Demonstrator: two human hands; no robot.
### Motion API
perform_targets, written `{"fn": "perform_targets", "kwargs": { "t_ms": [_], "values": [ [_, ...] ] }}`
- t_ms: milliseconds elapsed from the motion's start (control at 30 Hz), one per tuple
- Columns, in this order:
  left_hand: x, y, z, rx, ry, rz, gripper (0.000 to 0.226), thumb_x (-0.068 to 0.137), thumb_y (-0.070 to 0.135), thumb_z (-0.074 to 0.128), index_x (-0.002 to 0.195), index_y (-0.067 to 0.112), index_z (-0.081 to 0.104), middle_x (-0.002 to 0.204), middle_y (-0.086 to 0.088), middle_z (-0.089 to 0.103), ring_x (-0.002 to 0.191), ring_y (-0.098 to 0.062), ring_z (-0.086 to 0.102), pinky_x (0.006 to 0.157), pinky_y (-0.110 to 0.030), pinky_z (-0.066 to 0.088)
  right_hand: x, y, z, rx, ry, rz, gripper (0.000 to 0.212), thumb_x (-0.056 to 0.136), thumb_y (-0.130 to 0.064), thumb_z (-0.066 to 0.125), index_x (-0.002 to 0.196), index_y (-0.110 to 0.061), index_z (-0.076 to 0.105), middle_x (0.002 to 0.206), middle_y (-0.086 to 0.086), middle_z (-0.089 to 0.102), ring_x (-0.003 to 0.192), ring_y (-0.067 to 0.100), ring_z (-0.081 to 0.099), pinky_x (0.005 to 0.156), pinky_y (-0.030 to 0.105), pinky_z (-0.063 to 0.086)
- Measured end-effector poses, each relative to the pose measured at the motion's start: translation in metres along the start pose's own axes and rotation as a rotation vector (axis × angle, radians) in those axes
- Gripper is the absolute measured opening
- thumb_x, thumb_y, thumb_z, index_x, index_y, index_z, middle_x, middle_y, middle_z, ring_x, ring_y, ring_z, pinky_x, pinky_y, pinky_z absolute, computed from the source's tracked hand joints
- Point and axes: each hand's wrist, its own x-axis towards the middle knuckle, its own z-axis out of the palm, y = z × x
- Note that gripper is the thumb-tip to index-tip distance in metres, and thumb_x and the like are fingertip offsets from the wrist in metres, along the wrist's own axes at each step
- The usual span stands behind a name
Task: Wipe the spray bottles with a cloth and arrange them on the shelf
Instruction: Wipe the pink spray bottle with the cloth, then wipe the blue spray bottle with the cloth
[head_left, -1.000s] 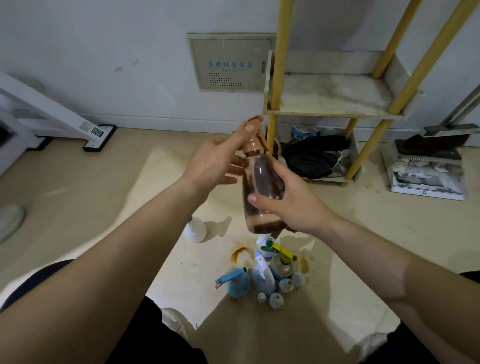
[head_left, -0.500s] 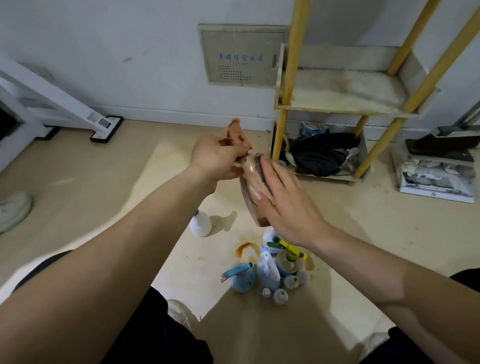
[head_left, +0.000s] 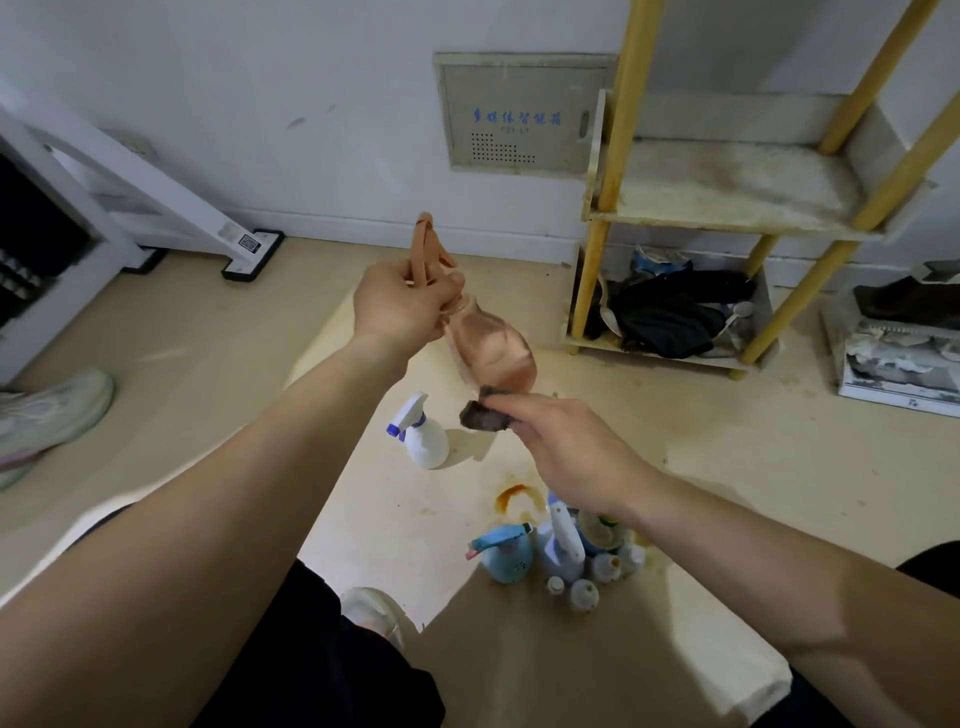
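Note:
My left hand (head_left: 402, 304) grips the orange trigger head of a clear pinkish spray bottle (head_left: 491, 348), held tilted in the air with its base pointing down and right. My right hand (head_left: 569, 449) pinches a dark grey cloth (head_left: 483, 415) just under the bottle's base. A white spray bottle with a blue nozzle (head_left: 423, 439) stands on the floor below. A cluster of several bottles, including a light blue sprayer (head_left: 506, 553), sits on the floor nearer to me. The yellow-posted shelf (head_left: 727, 200) stands at the right against the wall, its middle board bare.
Dark clothing (head_left: 670, 312) fills the shelf's bottom tier. A white box with a dark shoe (head_left: 904, 358) lies at far right. A white frame (head_left: 156, 208) leans at left. A pale sneaker (head_left: 47, 410) lies at the left edge. An orange stain (head_left: 514, 493) marks the floor.
My right hand has slid down off the bottle's body to its base, and the cloth now shows in its fingers. My left hand has tilted the bottle further, head up and left.

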Motion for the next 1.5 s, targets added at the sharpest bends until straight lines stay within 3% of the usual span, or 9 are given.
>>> {"fn": "perform_targets", "kwargs": {
  "t_ms": [67,367,533,667,833,1133,1267,1333,1500],
  "values": [
    [0.0,-0.005,-0.011,0.024,0.009,0.029,0.013,0.084,0.019,0.076,0.085,0.007,0.071,0.073,-0.002,0.067,0.072,-0.023,0.067,0.076,-0.047,0.062,0.007,-0.004,-0.001,0.108,-0.001,0.07,0.043,0.104,-0.009,0.042,0.134,-0.035,0.059,0.122,-0.003,0.069,0.102,0.013,0.062,0.084,0.024,0.05],
    [-0.021,-0.051,-0.065,0.216,0.01,0.002,0.003,0.08,0.009,0.072,0.083,0.008,0.074,0.075,-0.002,0.071,0.066,-0.014,0.064,0.067,-0.036,0.055,0.048,-0.022,0.029,0.174,-0.074,0.145,0.035,0.104,-0.013,0.041,0.127,-0.023,0.065,0.111,0.006,0.071,0.099,0.023,0.063,0.076,0.028,0.045],
    [-0.028,-0.078,-0.102,0.279,-0.001,-0.062,0.01,0.077,0.005,0.072,0.078,0.014,0.077,0.065,0.016,0.07,0.062,-0.003,0.064,0.071,-0.031,0.058,0.07,-0.021,0.05,0.11,-0.082,0.187,0.033,0.103,-0.012,0.041,0.122,-0.02,0.066,0.116,0.009,0.07,0.105,0.029,0.062,0.082,0.032,0.046],
    [-0.027,-0.113,-0.113,0.391,-0.006,-0.186,0.009,0.068,0.011,0.072,0.069,0.02,0.075,0.069,0.007,0.072,0.069,-0.018,0.066,0.069,-0.039,0.058,0.081,-0.015,0.069,0.101,-0.151,0.211,0.033,0.101,-0.011,0.04,0.116,-0.021,0.068,0.109,0.009,0.071,0.097,0.028,0.062,0.079,0.032,0.048],
    [-0.024,-0.158,-0.106,0.531,0.026,-0.288,0.021,0.07,0.004,0.068,0.063,0.023,0.073,0.059,0.01,0.064,0.056,-0.013,0.055,0.044,-0.016,0.038,0.086,0.003,0.093,0.047,-0.271,0.246,0.03,0.1,-0.014,0.039,0.107,-0.023,0.067,0.102,0.01,0.071,0.089,0.03,0.063,0.083,0.043,0.054],
    [0.002,-0.225,-0.082,0.561,0.068,-0.36,0.026,0.073,0.001,0.063,0.071,0.025,0.072,0.071,0.005,0.068,0.058,-0.013,0.056,0.048,-0.02,0.037,0.099,0.035,0.121,-0.008,-0.337,0.352,0.032,0.093,-0.008,0.04,0.104,-0.025,0.065,0.09,0.01,0.07,0.072,0.029,0.069,0.073,0.044,0.058],
    [0.011,-0.234,-0.078,0.491,0.016,-0.342,0.028,0.075,0.001,0.063,0.08,0.026,0.076,0.092,0.014,0.075,0.075,-0.003,0.07,0.061,-0.016,0.05,0.1,0.041,0.13,-0.049,-0.361,0.313,0.028,0.097,-0.011,0.041,0.107,-0.022,0.065,0.097,0.013,0.069,0.082,0.032,0.063,0.077,0.044,0.054],
    [0.013,-0.239,-0.076,0.478,0.03,-0.294,0.029,0.075,-0.003,0.062,0.075,0.024,0.073,0.094,0.008,0.075,0.063,0.002,0.066,0.05,-0.008,0.043,0.099,0.043,0.13,-0.065,-0.363,0.315,0.028,0.1,-0.014,0.039,0.107,-0.021,0.065,0.098,0.011,0.069,0.085,0.031,0.061,0.078,0.042,0.052],
    [0.025,-0.244,-0.08,0.664,0.034,-0.292,0.03,0.078,0.008,0.065,0.074,0.037,0.064,0.101,-0.005,0.071,0.073,-0.016,0.06,0.052,-0.02,0.039,0.094,0.046,0.122,-0.057,-0.335,0.335,0.031,0.102,-0.014,0.037,0.112,-0.021,0.066,0.103,0.012,0.069,0.089,0.031,0.062,0.082,0.042,0.052]
  ]
}}
